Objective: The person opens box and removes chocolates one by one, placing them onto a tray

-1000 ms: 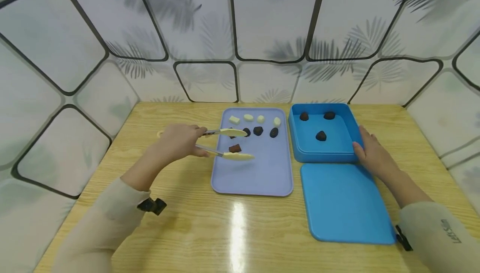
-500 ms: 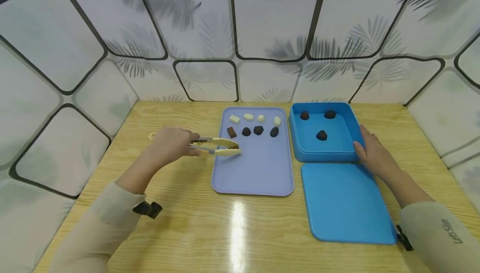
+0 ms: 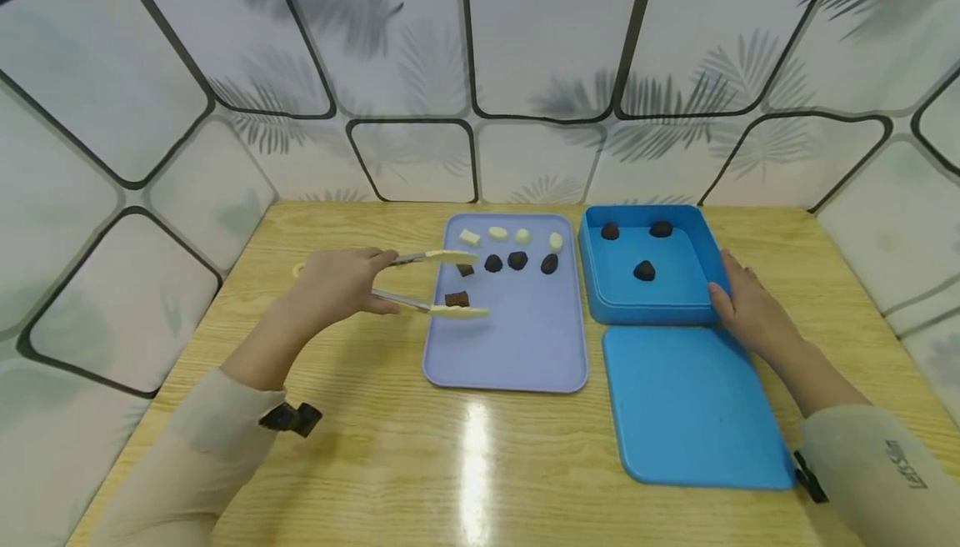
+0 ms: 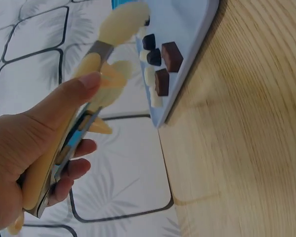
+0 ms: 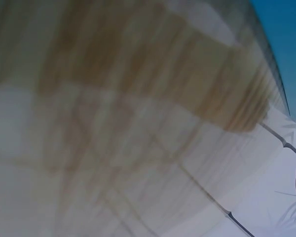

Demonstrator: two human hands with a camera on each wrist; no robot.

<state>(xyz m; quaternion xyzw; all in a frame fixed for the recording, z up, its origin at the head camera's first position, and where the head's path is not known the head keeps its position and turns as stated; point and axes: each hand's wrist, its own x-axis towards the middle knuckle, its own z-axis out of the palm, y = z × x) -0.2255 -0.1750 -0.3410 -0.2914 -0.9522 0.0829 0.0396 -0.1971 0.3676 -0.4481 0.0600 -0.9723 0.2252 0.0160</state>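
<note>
Wooden table (image 3: 375,447) with leaf-print walls all around. On it, a purple tray (image 3: 517,347), a blue box (image 3: 645,301) and a flat blue lid (image 3: 690,405) just in front of the box. Left hand (image 3: 337,284) curled round cream tongs (image 3: 442,284), tips spread wide over the tray's left side. One brown square candy (image 3: 456,298) right by the lower tip, touching or not, hard to tell. Right hand (image 3: 746,305) resting flat on the box's right wall, fingers straight. Three dark candies (image 3: 643,270) inside the box. White candies (image 3: 510,237) and dark ones (image 3: 517,261) in rows at the tray's far end.
</note>
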